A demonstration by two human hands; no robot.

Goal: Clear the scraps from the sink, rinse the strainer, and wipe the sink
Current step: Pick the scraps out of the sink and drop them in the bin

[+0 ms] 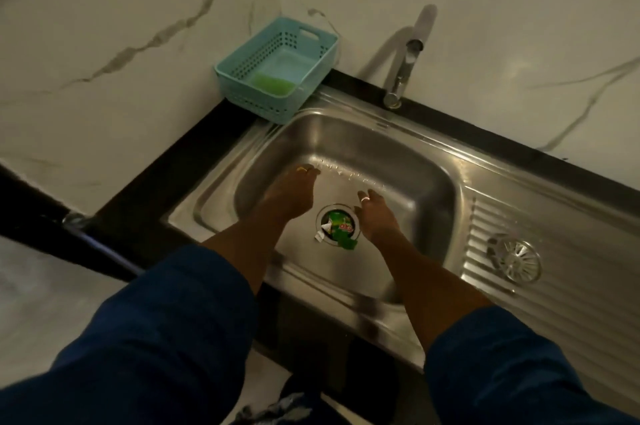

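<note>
Both hands reach into a stainless steel sink (408, 161). The left hand (294, 190) keeps its fingers (308, 174) straight and together. The right hand (376, 215) bends its fingers (373, 196) loosely, holding nothing. Between the hands, green wrapper scraps (341, 227) fill the drain. The round metal strainer (516, 260) rests on the drainboard (575, 289) at right.

The steel sink (433, 178) has a crumpled green wrapper (341, 227) stuffed in its open drain hole (320, 216), mid-basin, with a small white scrap (319, 236) touching its left edge. The round metal strainer (516, 260) lies out on the ridged drainboard (575, 251), right.
</note>
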